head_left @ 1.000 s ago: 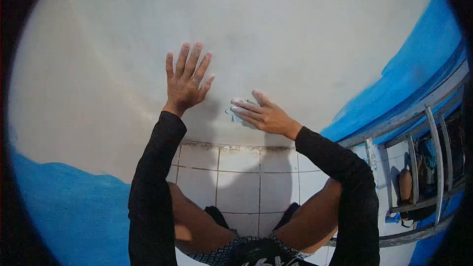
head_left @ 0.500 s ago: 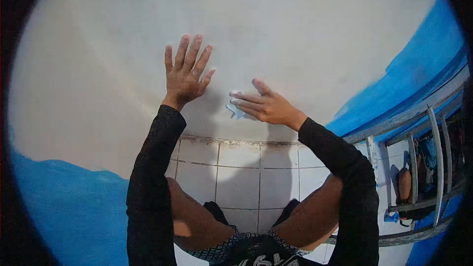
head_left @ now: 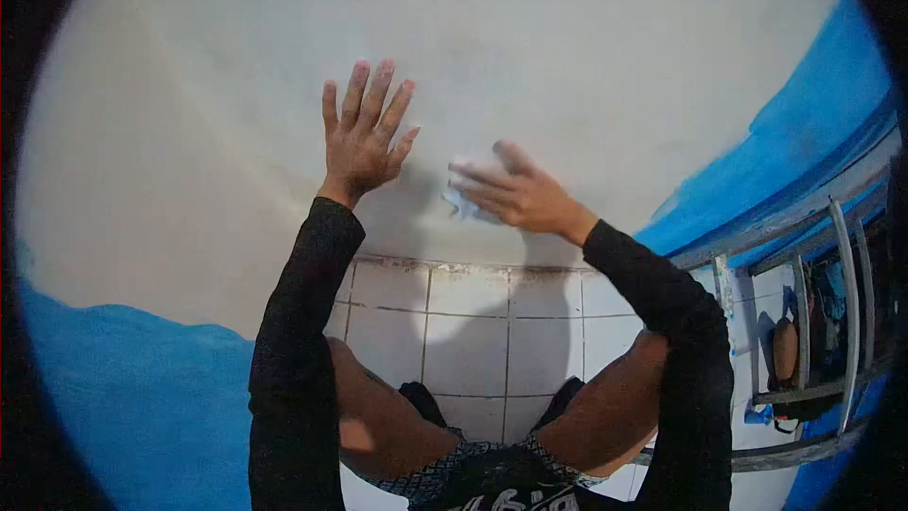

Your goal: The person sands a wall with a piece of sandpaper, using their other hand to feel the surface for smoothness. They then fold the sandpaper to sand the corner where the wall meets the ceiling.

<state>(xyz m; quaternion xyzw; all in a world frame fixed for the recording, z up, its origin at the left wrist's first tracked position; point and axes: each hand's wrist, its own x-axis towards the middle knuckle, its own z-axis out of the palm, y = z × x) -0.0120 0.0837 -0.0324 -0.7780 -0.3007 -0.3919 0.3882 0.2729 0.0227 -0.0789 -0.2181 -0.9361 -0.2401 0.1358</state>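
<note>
My left hand (head_left: 362, 156) is open, its fingers spread flat against the pale grey-white wall (head_left: 567, 38). Whitish dust coats some of its fingertips. To its right and slightly lower, my right hand (head_left: 523, 197) presses a small pale blue sheet (head_left: 462, 206) against the same wall. Part of the sheet sticks out beneath the fingers, and the rest is hidden under them. Motion smears the fingers of this hand, which point left with the thumb raised.
Blue paint (head_left: 132, 388) covers the wall's lower left, and another blue area (head_left: 757, 161) lies at right. White floor tiles (head_left: 463, 350) meet the wall below my hands, between my bent knees. A worn ladder (head_left: 846, 293) lies at the right, with assorted items behind its rungs.
My right hand has shifted slightly up along the wall with the pale blue sheet and is now blurred. My left hand stays nearly in place. The whole view has moved a little.
</note>
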